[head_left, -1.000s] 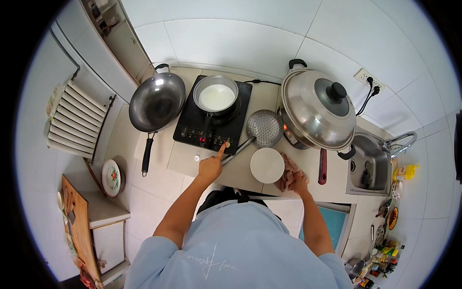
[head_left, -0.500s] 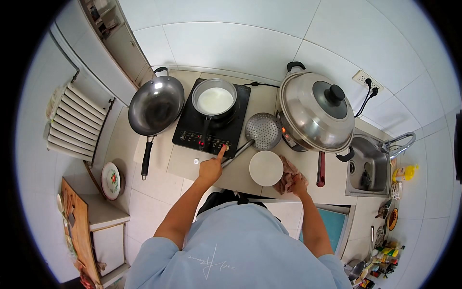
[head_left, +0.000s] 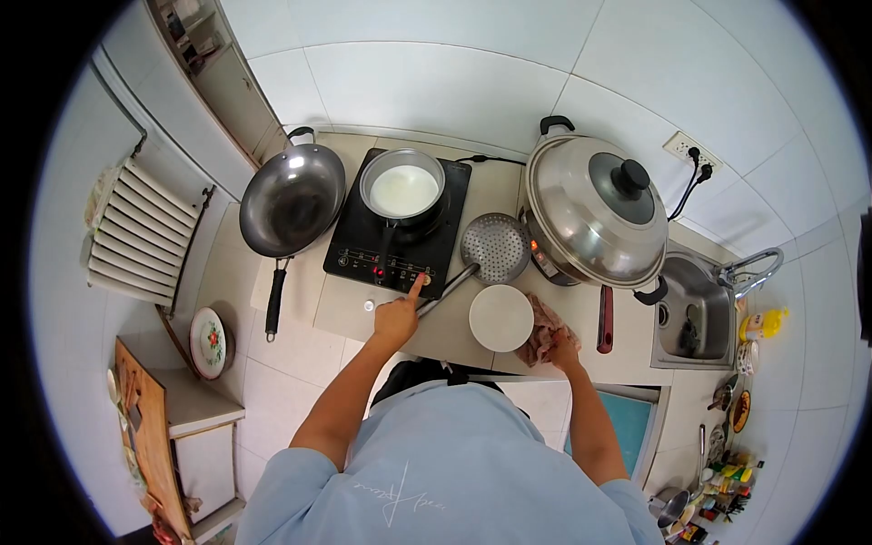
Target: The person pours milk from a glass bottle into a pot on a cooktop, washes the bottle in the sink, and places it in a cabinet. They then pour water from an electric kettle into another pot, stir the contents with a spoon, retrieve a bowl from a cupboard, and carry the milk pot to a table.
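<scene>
My left hand (head_left: 397, 320) stretches its index finger onto the control panel at the front right of a black induction cooker (head_left: 350, 250); its other fingers are curled and hold nothing. On the cooker stands a small saucepan (head_left: 371, 195) of white liquid (head_left: 402, 190), its black handle pointing towards me. My right hand (head_left: 562, 350) grips a crumpled brownish-pink cloth (head_left: 542, 329) at the counter's front edge. Touching or close to the cloth is a round white bowl or plate (head_left: 501, 318). Behind it lies a perforated skimmer (head_left: 494, 248), its handle running down towards my left hand.
A dark wok (head_left: 292, 200) sits left of the cooker. To the right, a large lidded steel pot (head_left: 581, 213) stands on a lit appliance. Beyond are a red-brown handled utensil (head_left: 606, 320), the sink (head_left: 695, 300) and a wall socket (head_left: 692, 153) with plugs.
Almost nothing differs. The whole view has shifted very slightly; my left index finger stays on the panel and my right hand stays on the cloth.
</scene>
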The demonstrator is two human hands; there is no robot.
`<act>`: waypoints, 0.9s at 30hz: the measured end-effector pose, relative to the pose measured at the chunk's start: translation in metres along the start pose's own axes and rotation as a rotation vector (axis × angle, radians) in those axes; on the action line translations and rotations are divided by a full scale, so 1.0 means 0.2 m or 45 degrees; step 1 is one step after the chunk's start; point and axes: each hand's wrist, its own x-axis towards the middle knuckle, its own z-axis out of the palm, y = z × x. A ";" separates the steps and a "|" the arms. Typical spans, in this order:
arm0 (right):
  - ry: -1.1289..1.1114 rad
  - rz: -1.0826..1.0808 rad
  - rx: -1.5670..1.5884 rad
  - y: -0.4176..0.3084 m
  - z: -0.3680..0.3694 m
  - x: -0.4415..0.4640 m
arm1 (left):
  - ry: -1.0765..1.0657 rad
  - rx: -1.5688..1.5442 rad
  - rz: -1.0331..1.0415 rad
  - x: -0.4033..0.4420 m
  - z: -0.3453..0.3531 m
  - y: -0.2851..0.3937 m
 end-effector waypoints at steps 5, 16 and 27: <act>-0.034 0.043 0.010 0.00 0.00 0.00 | -0.113 -0.029 -0.050 0.00 -0.06 0.02; -0.039 0.066 0.029 0.00 0.00 0.00 | -0.092 -0.024 -0.049 0.00 -0.03 0.01; -0.040 0.085 0.064 -0.01 -0.02 0.00 | 0.043 0.012 -0.009 -0.01 -0.02 0.00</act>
